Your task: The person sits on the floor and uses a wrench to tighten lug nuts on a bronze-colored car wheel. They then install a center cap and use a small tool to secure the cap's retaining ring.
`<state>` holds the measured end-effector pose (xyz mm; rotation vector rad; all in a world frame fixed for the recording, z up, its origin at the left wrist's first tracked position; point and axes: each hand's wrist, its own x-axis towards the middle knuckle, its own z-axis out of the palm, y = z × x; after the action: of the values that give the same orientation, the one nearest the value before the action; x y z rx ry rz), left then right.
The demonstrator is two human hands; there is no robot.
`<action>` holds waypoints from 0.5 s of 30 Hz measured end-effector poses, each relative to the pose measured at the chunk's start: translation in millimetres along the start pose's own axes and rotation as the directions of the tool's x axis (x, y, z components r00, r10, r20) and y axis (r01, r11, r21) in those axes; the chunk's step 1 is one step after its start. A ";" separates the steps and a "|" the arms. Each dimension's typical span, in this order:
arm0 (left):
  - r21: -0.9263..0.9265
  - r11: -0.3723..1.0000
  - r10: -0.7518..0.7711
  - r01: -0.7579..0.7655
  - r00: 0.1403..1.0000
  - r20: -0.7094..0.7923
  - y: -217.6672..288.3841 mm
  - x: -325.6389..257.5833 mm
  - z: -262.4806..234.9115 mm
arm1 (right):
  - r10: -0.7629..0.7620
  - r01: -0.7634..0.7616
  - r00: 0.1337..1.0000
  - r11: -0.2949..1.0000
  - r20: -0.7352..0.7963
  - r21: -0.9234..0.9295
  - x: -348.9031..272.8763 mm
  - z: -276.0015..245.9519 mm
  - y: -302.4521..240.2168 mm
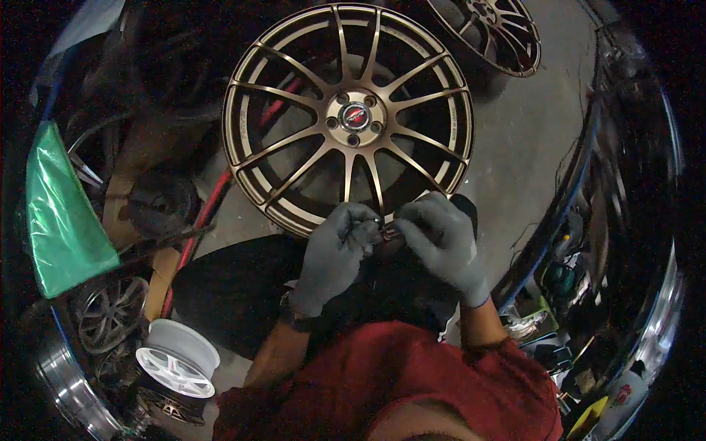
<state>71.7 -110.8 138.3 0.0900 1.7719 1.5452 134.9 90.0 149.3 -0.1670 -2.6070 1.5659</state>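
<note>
- Head view, far left of the frame: a green plastic sheet (62, 217) hangs over a dark grey wheel (109, 312).
- Lower left: a white wheel (176, 361) lies flat on the floor.
- Left of centre: a red hose (197, 220) runs up toward the bronze wheel (347, 117), which fills the upper middle.
- Centre: the gloved left hand (334, 253) pinches a small dark part (388, 234) at the bronze wheel's lower rim.
- Just right, the gloved right hand (441, 239) grips the same part; the fingers hide most of it.
- Top right: a second bronze wheel (496, 33).
- Right edge: cluttered shelves (566, 264), blurred.
</note>
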 end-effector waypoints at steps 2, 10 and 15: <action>-0.015 1.000 -0.004 0.003 0.996 -0.088 1.1 -4.6 0.3 | 0.021 -0.023 0.999 0.999 0.043 0.038 3.3 6.2 -6.0; 0.568 0.740 0.538 -0.360 0.824 -0.178 -15.1 -1.1 0.3 | 0.099 -0.128 0.985 0.969 0.143 0.210 11.1 14.8 -1.0; 0.630 0.663 0.580 -0.404 0.809 -0.092 -7.7 2.3 -6.1 | 0.186 -0.220 0.959 0.964 0.212 0.150 20.4 16.0 4.6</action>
<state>69.8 -116.6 130.2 0.7592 2.5799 1.3344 112.7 81.1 138.3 -0.2908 -2.6514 1.9636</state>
